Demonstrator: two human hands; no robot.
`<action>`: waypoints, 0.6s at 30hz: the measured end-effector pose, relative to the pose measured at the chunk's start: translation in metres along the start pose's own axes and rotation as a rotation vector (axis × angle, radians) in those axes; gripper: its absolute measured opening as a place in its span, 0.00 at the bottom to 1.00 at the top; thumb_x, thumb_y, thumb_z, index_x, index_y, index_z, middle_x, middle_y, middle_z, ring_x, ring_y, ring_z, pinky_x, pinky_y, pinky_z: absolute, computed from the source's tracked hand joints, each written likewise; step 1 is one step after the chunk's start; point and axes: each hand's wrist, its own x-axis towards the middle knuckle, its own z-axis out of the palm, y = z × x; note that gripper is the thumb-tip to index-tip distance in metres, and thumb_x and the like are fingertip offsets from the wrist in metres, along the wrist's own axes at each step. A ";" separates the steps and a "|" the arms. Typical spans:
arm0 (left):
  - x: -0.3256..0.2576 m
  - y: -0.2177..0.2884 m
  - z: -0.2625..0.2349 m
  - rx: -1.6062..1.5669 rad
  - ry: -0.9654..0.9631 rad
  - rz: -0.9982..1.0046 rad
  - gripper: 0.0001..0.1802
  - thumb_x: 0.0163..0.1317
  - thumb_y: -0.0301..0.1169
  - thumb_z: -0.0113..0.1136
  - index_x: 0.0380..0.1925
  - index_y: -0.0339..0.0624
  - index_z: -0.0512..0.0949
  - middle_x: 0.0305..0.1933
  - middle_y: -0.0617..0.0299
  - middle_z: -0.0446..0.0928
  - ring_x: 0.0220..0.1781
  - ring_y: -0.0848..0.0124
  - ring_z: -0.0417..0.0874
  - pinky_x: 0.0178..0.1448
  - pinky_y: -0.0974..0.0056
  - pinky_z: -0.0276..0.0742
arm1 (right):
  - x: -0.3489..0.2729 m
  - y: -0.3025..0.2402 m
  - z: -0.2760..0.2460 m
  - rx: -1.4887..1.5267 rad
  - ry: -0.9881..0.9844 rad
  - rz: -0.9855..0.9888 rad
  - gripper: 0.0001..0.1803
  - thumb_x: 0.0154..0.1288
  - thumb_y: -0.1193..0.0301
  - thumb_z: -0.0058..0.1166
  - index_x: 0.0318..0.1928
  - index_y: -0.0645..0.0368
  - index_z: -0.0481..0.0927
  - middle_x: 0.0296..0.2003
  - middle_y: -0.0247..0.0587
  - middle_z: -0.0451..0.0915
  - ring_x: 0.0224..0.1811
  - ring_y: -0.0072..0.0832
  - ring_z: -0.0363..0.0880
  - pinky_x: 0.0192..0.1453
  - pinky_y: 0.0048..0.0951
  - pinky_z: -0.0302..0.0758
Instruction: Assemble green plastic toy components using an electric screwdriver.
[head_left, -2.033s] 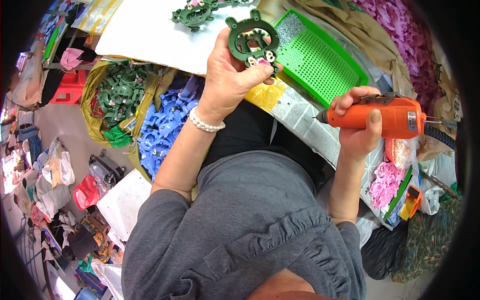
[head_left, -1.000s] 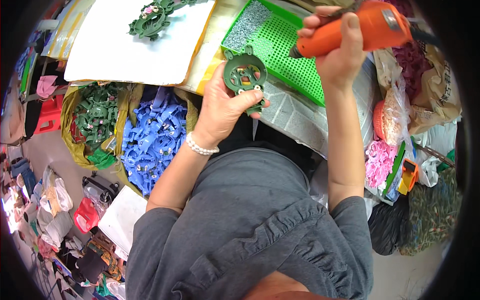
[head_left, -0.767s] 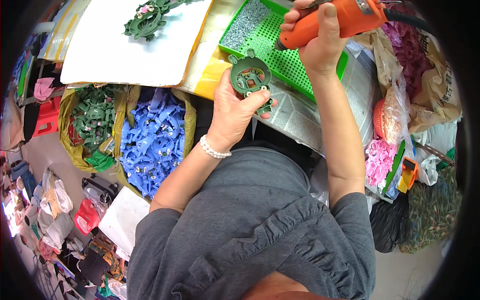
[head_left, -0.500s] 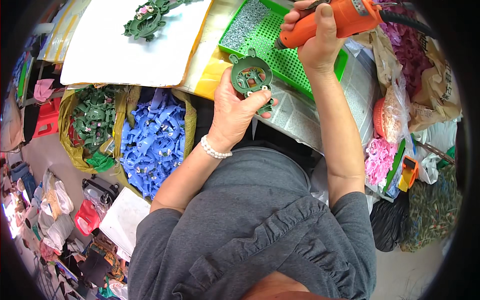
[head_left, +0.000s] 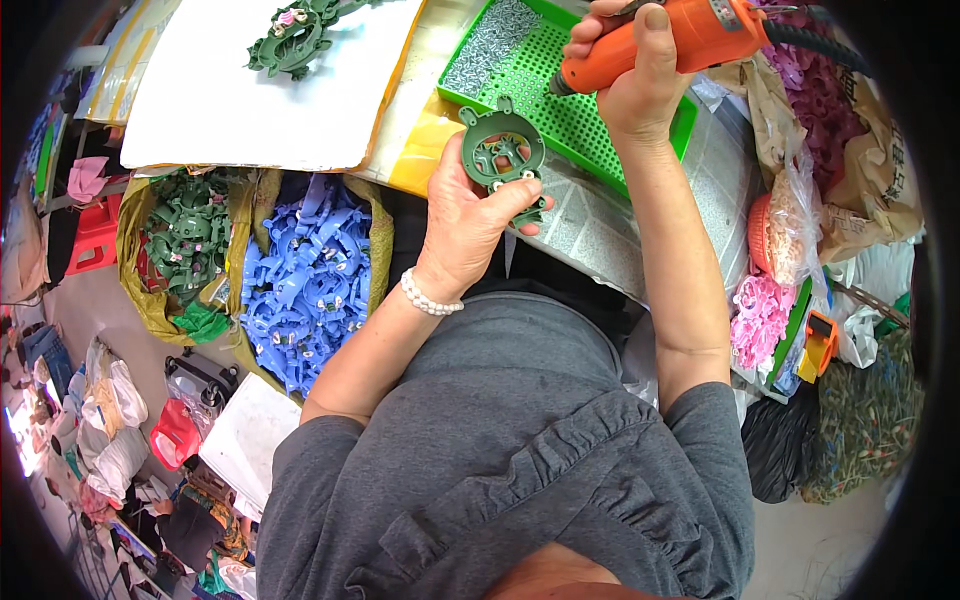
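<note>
A dark green plastic part with a round, hollow frame is gripped in my left hand, the thumb pressed over its lower end. My right hand is wrapped round an orange electric screwdriver, its dark tip pointing left and a black cable leaving its right end. The tip hovers over a green perforated tray, apart from the part. Small silver screws lie heaped in the tray's left end. More green plastic parts rest on a white board at the far left.
Below the board stand sacks of green parts and blue parts. To the right are pink parts, an orange-red basket and an orange tape dispenser. A red stool stands at the left.
Almost nothing differs. My right hand and the screwdriver have shifted very slightly to the right, while my left hand keeps the green part in nearly the same place.
</note>
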 end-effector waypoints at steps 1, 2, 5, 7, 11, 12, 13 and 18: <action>0.000 0.000 0.000 -0.002 0.000 -0.003 0.20 0.52 0.21 0.59 0.46 0.39 0.66 0.39 0.60 0.74 0.31 0.69 0.83 0.24 0.72 0.79 | 0.000 0.000 0.000 -0.005 0.009 0.006 0.20 0.61 0.55 0.54 0.35 0.62 0.71 0.26 0.36 0.72 0.24 0.22 0.73 0.26 0.23 0.73; -0.001 0.000 0.001 -0.004 0.001 -0.007 0.20 0.52 0.21 0.59 0.46 0.39 0.66 0.39 0.60 0.74 0.31 0.70 0.82 0.24 0.72 0.79 | 0.001 0.000 -0.001 -0.005 0.009 0.006 0.20 0.61 0.55 0.54 0.35 0.62 0.71 0.26 0.36 0.72 0.24 0.22 0.73 0.26 0.23 0.73; -0.001 0.000 0.001 -0.009 -0.002 -0.003 0.20 0.52 0.21 0.59 0.46 0.39 0.66 0.39 0.60 0.74 0.31 0.70 0.82 0.24 0.72 0.79 | 0.002 0.003 -0.002 0.015 0.007 0.030 0.20 0.61 0.55 0.54 0.35 0.62 0.71 0.26 0.36 0.71 0.23 0.22 0.73 0.26 0.23 0.73; 0.000 0.001 0.000 -0.009 -0.001 -0.007 0.20 0.52 0.22 0.59 0.46 0.39 0.66 0.39 0.60 0.74 0.31 0.70 0.82 0.24 0.72 0.79 | 0.002 0.002 0.000 0.019 0.012 0.024 0.20 0.61 0.55 0.54 0.35 0.61 0.71 0.25 0.36 0.72 0.23 0.22 0.73 0.26 0.23 0.73; 0.000 0.002 -0.001 -0.007 0.002 -0.007 0.20 0.53 0.22 0.59 0.46 0.40 0.66 0.39 0.60 0.74 0.31 0.70 0.82 0.24 0.72 0.78 | 0.001 0.003 -0.001 0.007 -0.015 0.032 0.19 0.60 0.55 0.54 0.34 0.61 0.71 0.24 0.37 0.72 0.22 0.22 0.73 0.26 0.23 0.73; 0.001 0.002 -0.001 -0.007 0.003 -0.008 0.20 0.53 0.22 0.59 0.46 0.40 0.66 0.39 0.60 0.74 0.31 0.70 0.82 0.24 0.72 0.78 | 0.002 0.003 -0.001 -0.004 -0.012 0.031 0.19 0.60 0.56 0.54 0.34 0.61 0.71 0.24 0.37 0.72 0.22 0.22 0.73 0.26 0.23 0.73; 0.001 0.002 -0.001 -0.009 0.000 -0.005 0.20 0.53 0.22 0.59 0.46 0.40 0.66 0.39 0.60 0.74 0.31 0.70 0.82 0.24 0.72 0.78 | 0.002 0.003 -0.002 -0.016 -0.006 0.029 0.19 0.60 0.56 0.54 0.34 0.61 0.71 0.24 0.37 0.72 0.22 0.23 0.73 0.26 0.23 0.73; 0.002 0.002 -0.002 -0.010 0.004 -0.004 0.20 0.53 0.22 0.59 0.46 0.40 0.66 0.39 0.61 0.74 0.32 0.70 0.82 0.24 0.71 0.78 | 0.004 0.012 -0.001 0.378 -0.074 0.010 0.19 0.60 0.55 0.54 0.35 0.61 0.71 0.23 0.37 0.72 0.23 0.23 0.73 0.26 0.24 0.73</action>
